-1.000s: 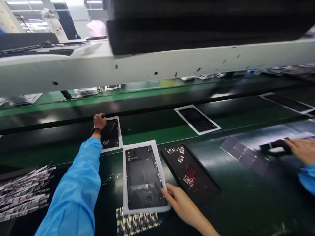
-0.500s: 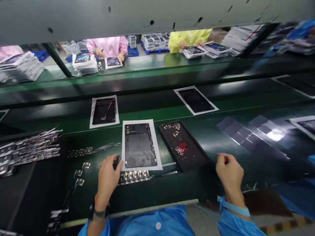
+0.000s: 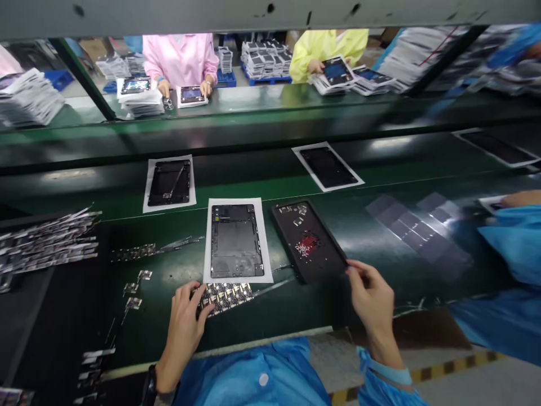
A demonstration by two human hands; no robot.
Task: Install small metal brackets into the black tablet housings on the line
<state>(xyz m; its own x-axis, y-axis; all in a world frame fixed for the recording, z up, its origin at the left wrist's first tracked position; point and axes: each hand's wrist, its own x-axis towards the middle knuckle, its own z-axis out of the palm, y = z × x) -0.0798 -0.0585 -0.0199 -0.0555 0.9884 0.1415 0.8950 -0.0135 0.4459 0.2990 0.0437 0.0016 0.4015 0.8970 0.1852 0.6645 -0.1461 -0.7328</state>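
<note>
My left hand (image 3: 186,324) grips the left end of a row of small circuit boards (image 3: 230,296), its thumb and fingers closed around them; thin flat cables trail from their right end. Just beyond lies a dark tablet back housing (image 3: 236,242) on a white sheet (image 3: 266,265). With thumb and fingertips, my right hand (image 3: 374,299) pinches the near right corner of a shallow black tray (image 3: 321,265). Inside the tray are a heap of tiny red and white pieces (image 3: 307,243) and several small metallic parts (image 3: 299,213).
At left, a bundle of flat cables (image 3: 46,242) and loose small boards (image 3: 133,287) lie on the green bench. Farther back are sheeted housings (image 3: 170,183) (image 3: 328,166). Clear films (image 3: 406,223) are at right, near a co-worker's blue sleeve (image 3: 515,237). Co-workers sit across.
My left hand has closed on the circuit boards, which now lie slightly tilted. My right hand has moved left onto the tray's corner. A co-worker's arm has come in at right.
</note>
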